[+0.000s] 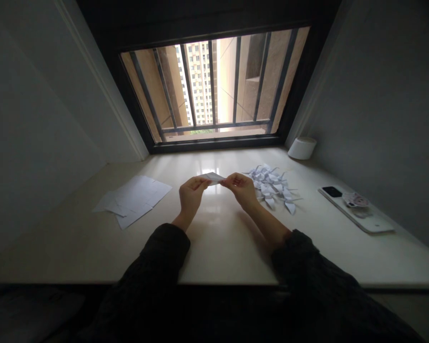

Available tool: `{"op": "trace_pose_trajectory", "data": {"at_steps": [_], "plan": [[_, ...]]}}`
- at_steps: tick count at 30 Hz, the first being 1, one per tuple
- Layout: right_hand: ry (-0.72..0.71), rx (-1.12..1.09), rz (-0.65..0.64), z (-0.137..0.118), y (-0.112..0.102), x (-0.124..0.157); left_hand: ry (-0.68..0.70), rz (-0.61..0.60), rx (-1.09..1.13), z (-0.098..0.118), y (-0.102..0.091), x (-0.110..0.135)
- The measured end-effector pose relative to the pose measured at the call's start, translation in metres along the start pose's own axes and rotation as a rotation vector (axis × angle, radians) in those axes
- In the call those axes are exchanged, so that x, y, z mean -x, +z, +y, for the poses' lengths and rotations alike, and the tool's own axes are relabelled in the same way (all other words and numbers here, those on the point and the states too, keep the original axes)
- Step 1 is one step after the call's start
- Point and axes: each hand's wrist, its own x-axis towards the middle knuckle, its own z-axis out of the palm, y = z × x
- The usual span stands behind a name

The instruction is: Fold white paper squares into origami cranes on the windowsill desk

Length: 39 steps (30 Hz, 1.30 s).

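Between my two hands, a small folded piece of white paper (213,176) is held up over the pale ledge. My left hand (193,193) pinches its left side with thumb and fingers. The right corner sits in the closed fingertips of my right hand (241,188). Part of the paper is hidden behind the fingers, so its full shape is unclear. Just beyond my right hand lies a heap of folded paper cranes (266,178). To the left of my left hand, several flat white paper sheets (139,193) overlap in a loose stack.
A white phone (368,219) with a round grip on its back lies far right on the ledge (225,252). By the window's right corner stands a white cylindrical object (302,148). A barred window (214,90) rises behind, with walls on both sides.
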Motion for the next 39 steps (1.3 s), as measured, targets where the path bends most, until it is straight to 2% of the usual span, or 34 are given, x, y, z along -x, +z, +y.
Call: {"op": "trace_pose_trajectory", "data": {"at_steps": [9, 21, 31, 39], "plan": [[0.123, -0.233, 0.04, -0.011, 0.005, 0.001, 0.007, 0.012, 0.089, 0.011, 0.005, 0.005], [0.138, -0.233, 0.057, -0.01, 0.004, 0.0, -0.037, -0.012, 0.117, 0.011, 0.006, 0.006], [0.218, -0.266, 0.002, -0.006, 0.012, 0.005, -0.037, -0.03, 0.167, 0.009, 0.008, 0.008], [0.234, -0.27, 0.024, -0.003, 0.008, 0.004, -0.131, -0.077, 0.171, 0.007, 0.008, 0.009]]}}
